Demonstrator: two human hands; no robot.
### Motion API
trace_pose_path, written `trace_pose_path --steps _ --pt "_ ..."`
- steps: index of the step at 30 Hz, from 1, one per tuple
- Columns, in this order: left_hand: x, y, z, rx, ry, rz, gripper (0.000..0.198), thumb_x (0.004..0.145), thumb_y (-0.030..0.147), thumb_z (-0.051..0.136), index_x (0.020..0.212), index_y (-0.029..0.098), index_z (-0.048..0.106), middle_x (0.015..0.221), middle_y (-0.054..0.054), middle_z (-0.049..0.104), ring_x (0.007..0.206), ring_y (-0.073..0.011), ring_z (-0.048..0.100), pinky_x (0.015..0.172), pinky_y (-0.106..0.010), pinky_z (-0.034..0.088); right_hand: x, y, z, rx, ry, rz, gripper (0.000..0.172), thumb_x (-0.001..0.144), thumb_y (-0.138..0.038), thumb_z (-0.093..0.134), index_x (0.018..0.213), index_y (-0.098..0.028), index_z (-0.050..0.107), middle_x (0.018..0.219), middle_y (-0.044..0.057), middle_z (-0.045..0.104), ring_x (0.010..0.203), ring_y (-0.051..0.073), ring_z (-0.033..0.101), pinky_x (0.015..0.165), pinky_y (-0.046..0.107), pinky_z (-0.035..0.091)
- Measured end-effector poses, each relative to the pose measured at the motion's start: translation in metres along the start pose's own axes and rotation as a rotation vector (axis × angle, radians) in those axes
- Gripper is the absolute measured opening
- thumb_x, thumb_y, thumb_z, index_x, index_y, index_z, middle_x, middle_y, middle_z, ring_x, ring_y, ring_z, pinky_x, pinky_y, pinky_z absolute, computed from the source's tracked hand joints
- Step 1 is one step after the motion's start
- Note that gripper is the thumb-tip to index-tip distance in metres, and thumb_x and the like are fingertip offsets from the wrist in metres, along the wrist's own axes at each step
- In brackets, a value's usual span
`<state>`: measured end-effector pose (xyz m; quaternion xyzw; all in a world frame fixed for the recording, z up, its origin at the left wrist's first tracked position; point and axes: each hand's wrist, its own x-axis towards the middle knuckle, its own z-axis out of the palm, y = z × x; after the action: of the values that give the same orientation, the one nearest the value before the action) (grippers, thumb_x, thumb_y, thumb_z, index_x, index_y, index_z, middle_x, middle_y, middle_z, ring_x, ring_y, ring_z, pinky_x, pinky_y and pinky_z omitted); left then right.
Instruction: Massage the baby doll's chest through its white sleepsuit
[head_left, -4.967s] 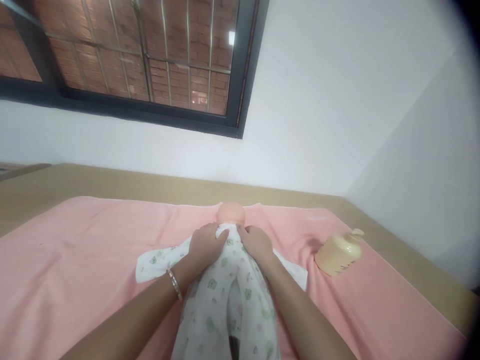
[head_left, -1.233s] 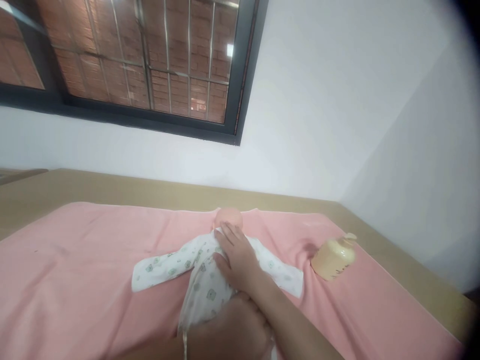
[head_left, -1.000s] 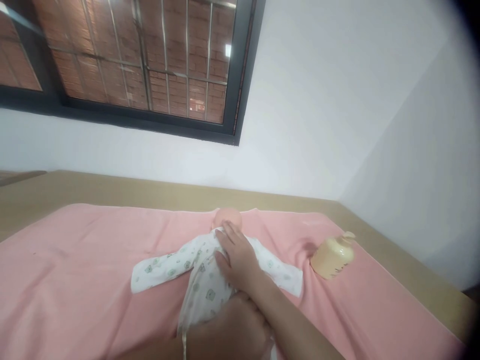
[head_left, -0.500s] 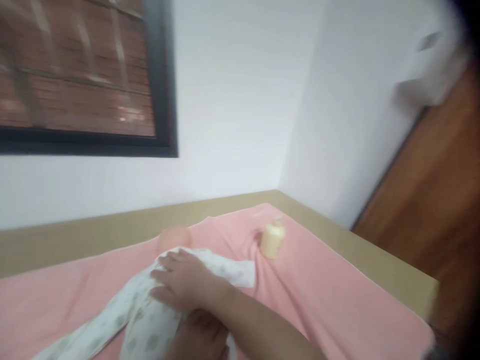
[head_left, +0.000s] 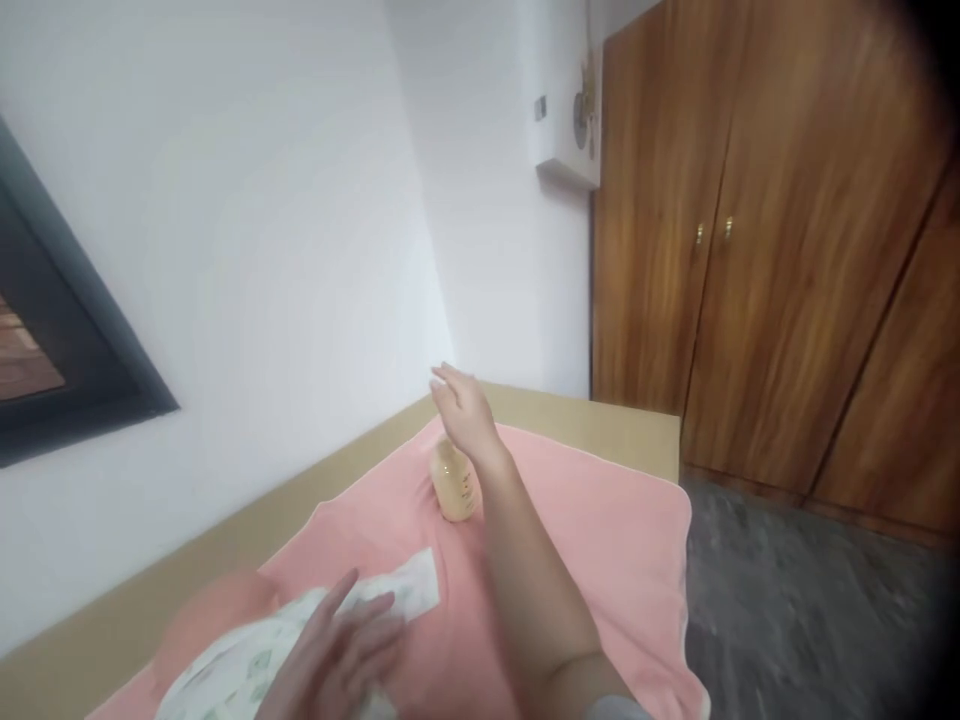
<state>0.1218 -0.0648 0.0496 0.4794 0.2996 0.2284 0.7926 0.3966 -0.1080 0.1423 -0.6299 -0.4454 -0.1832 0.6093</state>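
Observation:
A pale yellow bottle with dark marks on its side stands on the pink blanket. My right hand is raised just above and beside the bottle's top, fingers stretched out and nothing held; whether it touches the bottle I cannot tell. At the lower left, my left hand hovers over or rests against a white garment with a green print, its fingers spread and slightly blurred. One sleeve of the garment lies out toward the bottle. A rounded peach-pink thing lies at the garment's upper end.
The blanket covers a tan surface that ends at a corner on the right, with dark grey floor below. White walls meet behind it. A wooden wardrobe stands at the right, and a dark window frame at the left.
My view has swung to the right. My right hand has left the garment and moved over to the bottle. The left hand, partly under the right arm before, now shows with spread fingers.

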Motion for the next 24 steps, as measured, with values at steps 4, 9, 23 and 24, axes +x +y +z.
trace_pose_path --steps 4,9,23,24 --pt "0.036 0.038 0.042 -0.316 -0.056 -0.215 0.076 0.084 0.05 0.043 0.141 0.004 0.025 0.13 -0.029 0.046 0.12 -0.0369 0.049 0.096 -0.054 0.043 0.006 0.025 -0.007 -0.01 0.172 0.09 0.049 0.094 -0.044 0.03 0.132 -0.017 0.047 0.142 0.009 0.04 0.135 0.016 0.029 0.113 0.037 0.012" --pt "0.078 0.053 0.08 -0.468 -0.042 -0.201 0.065 0.09 0.039 0.031 0.144 0.007 0.016 0.138 -0.029 0.037 0.124 -0.0322 0.045 0.093 -0.051 0.048 0.005 0.037 0.022 -0.09 0.006 0.182 0.054 0.096 -0.042 0.025 0.143 -0.018 0.03 0.15 0.009 0.022 0.139 0.021 0.018 0.112 0.043 0.01" --pt "0.131 0.037 0.087 -0.53 -0.045 -0.224 0.057 0.091 0.042 0.027 0.138 0.01 0.03 0.136 -0.025 0.041 0.123 -0.0309 0.048 0.087 -0.046 0.053 -0.005 0.056 0.064 -0.328 -0.57 0.346 0.049 0.082 -0.015 0.04 0.129 -0.021 0.052 0.126 0.007 0.058 0.116 0.02 0.053 0.093 0.031 0.043" --pt "0.133 0.035 0.085 -0.529 -0.047 -0.229 0.058 0.091 0.043 0.027 0.138 0.009 0.03 0.136 -0.026 0.041 0.123 -0.0317 0.047 0.087 -0.047 0.052 -0.005 0.054 0.063 -0.343 -0.579 0.355 0.049 0.082 -0.015 0.04 0.129 -0.021 0.052 0.126 0.008 0.057 0.116 0.02 0.053 0.092 0.032 0.043"
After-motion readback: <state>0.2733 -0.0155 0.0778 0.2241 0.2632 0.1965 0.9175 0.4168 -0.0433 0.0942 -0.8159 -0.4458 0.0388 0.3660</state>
